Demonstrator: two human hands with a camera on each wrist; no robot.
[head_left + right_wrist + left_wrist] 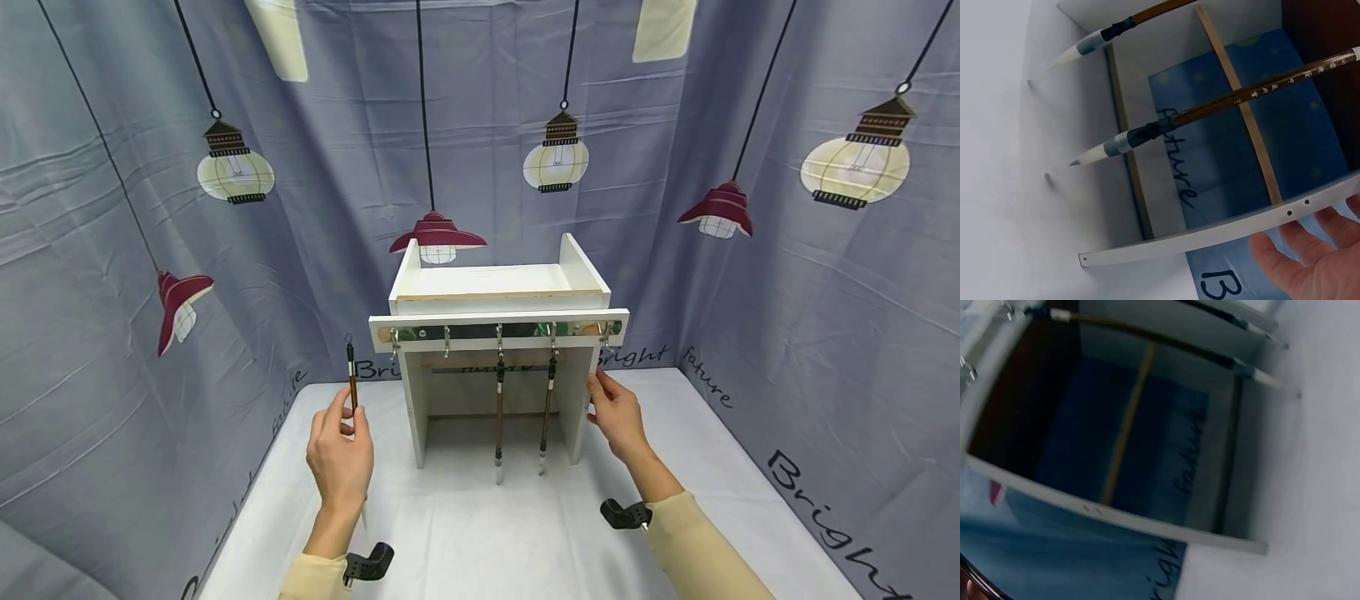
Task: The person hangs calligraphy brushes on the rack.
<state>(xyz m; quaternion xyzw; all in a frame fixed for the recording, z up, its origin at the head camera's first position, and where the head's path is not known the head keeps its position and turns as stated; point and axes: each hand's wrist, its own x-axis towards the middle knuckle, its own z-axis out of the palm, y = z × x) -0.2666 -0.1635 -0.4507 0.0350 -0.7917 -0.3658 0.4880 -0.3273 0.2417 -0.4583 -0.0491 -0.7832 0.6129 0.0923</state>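
Observation:
A white wooden rack (498, 293) with a rail of metal hooks (447, 335) stands mid-table. Two brown-handled calligraphy brushes (499, 408) (548, 402) hang from hooks, tips down. My left hand (348, 419) is left of the rack and pinches a third brush (351, 377) upright, its loop on top. My right hand (600, 396) rests straight fingers on the rack's right side panel. The right wrist view shows those fingers (1300, 250) at the panel's edge (1210, 236), with both hanging brushes (1210, 111) (1129, 22) beyond. The left wrist view shows the rack's underside (1116, 515) and one hanging brush (1147, 334).
A white cloth (487, 533) covers the table. Grey-blue curtains printed with lamps (236, 171) close in the back and both sides. Black wrist-camera mounts (369, 562) (622, 513) sit on both forearms. The rack's left hooks hold nothing.

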